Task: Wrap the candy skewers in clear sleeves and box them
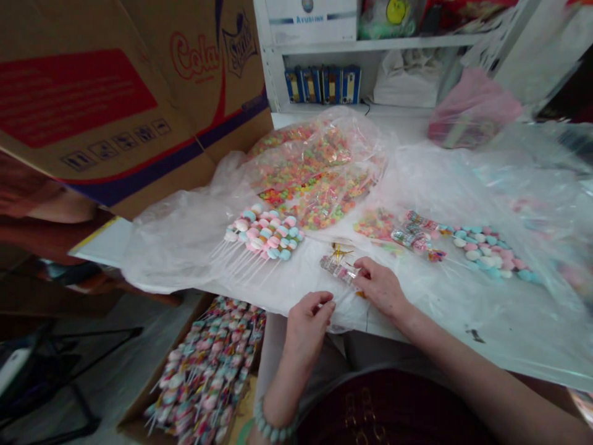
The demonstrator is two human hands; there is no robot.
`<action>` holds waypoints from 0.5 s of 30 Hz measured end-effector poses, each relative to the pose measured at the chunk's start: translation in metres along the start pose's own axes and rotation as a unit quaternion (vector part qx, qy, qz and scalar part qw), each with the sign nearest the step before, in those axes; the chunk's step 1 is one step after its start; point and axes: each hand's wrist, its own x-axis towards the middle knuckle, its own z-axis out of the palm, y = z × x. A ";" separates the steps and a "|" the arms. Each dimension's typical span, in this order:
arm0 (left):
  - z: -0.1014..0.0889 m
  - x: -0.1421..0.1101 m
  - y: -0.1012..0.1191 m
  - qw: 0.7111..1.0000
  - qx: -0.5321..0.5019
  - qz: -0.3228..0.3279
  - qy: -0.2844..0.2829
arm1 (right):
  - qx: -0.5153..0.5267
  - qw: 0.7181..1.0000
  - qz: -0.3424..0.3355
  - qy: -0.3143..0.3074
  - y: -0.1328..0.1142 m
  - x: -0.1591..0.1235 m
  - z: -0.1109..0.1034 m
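My right hand (382, 287) pinches the end of a small clear wrapped candy packet (340, 267) with a gold twist tie (341, 250), lying on the white plastic-covered table (486, 309). My left hand (309, 318) hovers just left of it at the table's front edge, fingers curled together in a pinch; what they hold, if anything, is too small to make out. A bunch of pastel marshmallow skewers (262, 233) lies to the upper left of my hands.
A big clear bag of coloured candy rings (315, 173) sits behind. More skewers (486, 250) and wrapped packets (410, 235) lie at right. A box of wrapped skewers (208, 371) stands on the floor at left. A large cardboard carton (115, 93) and white shelves (370, 43) are behind.
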 end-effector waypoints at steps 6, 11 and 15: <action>0.008 0.003 0.007 0.968 -0.214 -0.101 -0.079 | 0.366 0.928 0.059 -0.039 -0.009 -0.005 -0.005; 0.011 0.002 0.012 0.923 -0.361 -0.120 -0.056 | 0.377 0.920 0.065 -0.083 -0.039 -0.020 0.006; 0.005 0.000 0.002 0.897 -0.417 -0.145 0.022 | 0.356 0.927 0.072 -0.090 -0.049 -0.023 0.025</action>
